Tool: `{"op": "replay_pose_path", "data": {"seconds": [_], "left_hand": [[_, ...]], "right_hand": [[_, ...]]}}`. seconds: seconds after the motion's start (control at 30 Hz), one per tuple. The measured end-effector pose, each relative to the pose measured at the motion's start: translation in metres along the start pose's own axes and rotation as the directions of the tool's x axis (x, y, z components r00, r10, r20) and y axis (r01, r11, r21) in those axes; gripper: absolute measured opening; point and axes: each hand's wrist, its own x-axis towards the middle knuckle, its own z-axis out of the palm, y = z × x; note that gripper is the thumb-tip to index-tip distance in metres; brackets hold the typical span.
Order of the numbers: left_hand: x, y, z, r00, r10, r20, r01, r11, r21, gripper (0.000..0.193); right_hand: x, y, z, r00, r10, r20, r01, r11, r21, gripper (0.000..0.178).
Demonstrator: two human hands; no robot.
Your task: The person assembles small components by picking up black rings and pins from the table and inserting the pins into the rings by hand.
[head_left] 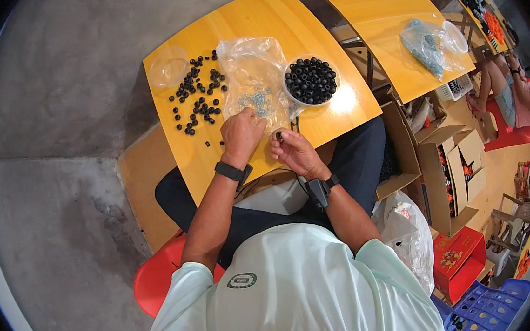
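Loose black beads (201, 89) lie scattered on the tabletop (232, 25), probably spread for easy picking. Beside them a clear bag (249, 65) lies flat, small silvery pieces (259, 101) in or on it, likely to keep them together. The left hand (243, 133) angles inward, fingers curled; its hold I cannot tell. The right hand (297, 154), turned inward, pinches a dark bead (279, 136). Beyond it stands a filled tub (314, 104), seemingly for reach.

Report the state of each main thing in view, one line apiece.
Right hand: pinching a dark bead
Left hand: curled, grip unclear
Tub: uncovered, full of black beads
Loose beads: scattered
Plastic bag: crumpled, small silvery pieces on or inside
Cardboard box: open
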Motion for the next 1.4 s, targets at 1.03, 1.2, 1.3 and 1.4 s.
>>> {"op": "replay_pose_path", "data": {"seconds": [1.03, 1.2, 1.3, 1.4], "left_hand": [[-0.008, -0.031, 0.001, 0.999, -0.008, -0.045, -0.001, 0.979, -0.204, 0.014], [-0.009, -0.035, 0.003, 0.999, -0.044, -0.019, 0.035, 0.947, -0.32, 0.013], [-0.01, -0.035, 0.002, 0.996, -0.091, 0.02, 0.09, 0.888, -0.45, 0.013], [-0.009, -0.035, 0.002, 0.99, -0.124, 0.073, 0.144, 0.841, -0.521, 0.013]], "right_hand": [[0.0, 0.0, 0.005, 1.0, -0.002, -0.026, 0.001, 0.999, -0.034, 0.024], [0.001, 0.001, 0.005, 0.999, -0.017, -0.03, 0.015, 0.998, -0.063, 0.026], [0.0, 0.0, 0.006, 0.999, -0.015, -0.03, 0.013, 0.998, -0.065, 0.026], [0.0, 0.001, 0.005, 1.0, -0.017, -0.022, 0.016, 0.999, -0.046, 0.025]]}}
